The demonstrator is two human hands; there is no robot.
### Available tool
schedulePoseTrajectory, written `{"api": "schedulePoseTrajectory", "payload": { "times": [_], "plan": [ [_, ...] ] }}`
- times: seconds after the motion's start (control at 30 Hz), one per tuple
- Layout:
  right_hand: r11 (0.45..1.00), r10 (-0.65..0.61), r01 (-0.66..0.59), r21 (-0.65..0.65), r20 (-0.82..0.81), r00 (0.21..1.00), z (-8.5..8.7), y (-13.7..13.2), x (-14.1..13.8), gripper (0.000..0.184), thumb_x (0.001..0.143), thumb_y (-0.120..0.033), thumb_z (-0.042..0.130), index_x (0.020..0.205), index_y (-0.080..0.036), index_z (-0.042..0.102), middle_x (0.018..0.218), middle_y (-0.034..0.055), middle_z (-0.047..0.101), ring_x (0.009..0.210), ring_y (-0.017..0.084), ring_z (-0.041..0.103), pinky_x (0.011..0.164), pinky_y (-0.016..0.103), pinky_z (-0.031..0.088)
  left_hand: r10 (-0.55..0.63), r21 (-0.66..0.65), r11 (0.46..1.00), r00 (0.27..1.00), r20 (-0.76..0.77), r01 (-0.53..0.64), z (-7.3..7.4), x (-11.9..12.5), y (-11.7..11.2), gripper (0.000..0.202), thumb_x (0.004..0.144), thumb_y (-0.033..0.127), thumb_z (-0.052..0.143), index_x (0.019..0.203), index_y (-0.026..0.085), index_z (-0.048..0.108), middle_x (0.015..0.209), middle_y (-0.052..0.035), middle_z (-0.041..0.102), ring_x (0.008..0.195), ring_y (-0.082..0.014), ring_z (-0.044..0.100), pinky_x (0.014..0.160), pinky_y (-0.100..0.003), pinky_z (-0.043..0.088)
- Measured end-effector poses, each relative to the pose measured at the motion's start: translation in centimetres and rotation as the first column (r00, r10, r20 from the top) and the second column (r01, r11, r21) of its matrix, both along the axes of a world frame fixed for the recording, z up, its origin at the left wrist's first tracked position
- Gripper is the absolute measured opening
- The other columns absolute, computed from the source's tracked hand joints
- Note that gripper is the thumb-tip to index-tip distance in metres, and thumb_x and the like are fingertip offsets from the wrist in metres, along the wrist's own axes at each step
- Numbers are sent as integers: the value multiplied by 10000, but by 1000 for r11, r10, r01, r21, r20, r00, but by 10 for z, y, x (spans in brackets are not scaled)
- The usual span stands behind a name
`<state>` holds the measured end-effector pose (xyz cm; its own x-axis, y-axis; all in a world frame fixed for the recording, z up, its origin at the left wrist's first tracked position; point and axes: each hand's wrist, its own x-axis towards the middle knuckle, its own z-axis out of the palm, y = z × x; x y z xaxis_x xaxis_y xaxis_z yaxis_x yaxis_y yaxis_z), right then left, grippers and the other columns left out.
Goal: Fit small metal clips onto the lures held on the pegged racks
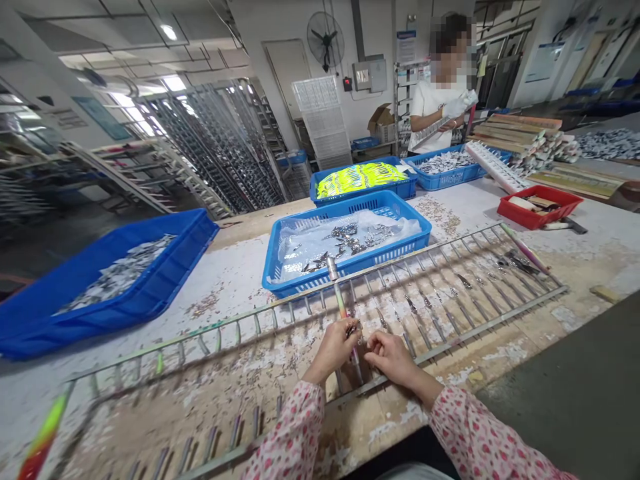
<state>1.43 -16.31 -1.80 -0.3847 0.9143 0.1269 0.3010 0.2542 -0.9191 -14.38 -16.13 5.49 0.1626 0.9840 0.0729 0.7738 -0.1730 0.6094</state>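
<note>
A long metal rack point(440, 347) with rows of short prongs lies across the worktable, and a paint-streaked crossbar point(341, 300) divides it. Beside that bar, my left hand point(333, 347) is closed, with small dark shiny pieces showing at its fingertips. Just to its right, my right hand point(393, 357) has its fingers curled in a pinch above the rack's near side; whatever they hold is hidden. Several dark shiny pieces point(465, 281) sit on or by the prongs further right. Behind the rack stands a blue basket point(273, 257) lined with clear plastic, holding more such pieces.
At left is a deep blue bin point(185, 247) of pale parts. A basket with yellow printed material point(360, 179), another basket point(445, 179) of small parts, and a red tray point(540, 217) stand toward the back. A co-worker point(437, 107) in white gloves holds a rack there.
</note>
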Motion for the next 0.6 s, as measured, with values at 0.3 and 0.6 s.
{"api": "schedulePoseTrajectory", "payload": {
  "times": [0.3,0.6],
  "plan": [
    [990,82,-118,84,345,935,17,4,7,202,834,-150,458,915,-152,643,729,52,655,678,163,595,610,229,384,291,-79,957,895,337,-281,-11,0,-12,376,754,390,564,1042,155,623,757,-12,618,647,-156,538,636,-270,421],
    [938,170,-209,277,158,973,70,13,-19,150,864,-237,523,835,-191,663,837,22,679,780,154,589,723,247,397,100,-120,992,845,526,-42,-5,-4,-42,464,693,170,611,1156,176,578,1003,-62,644,897,-188,579,788,-286,473]
  ]
}}
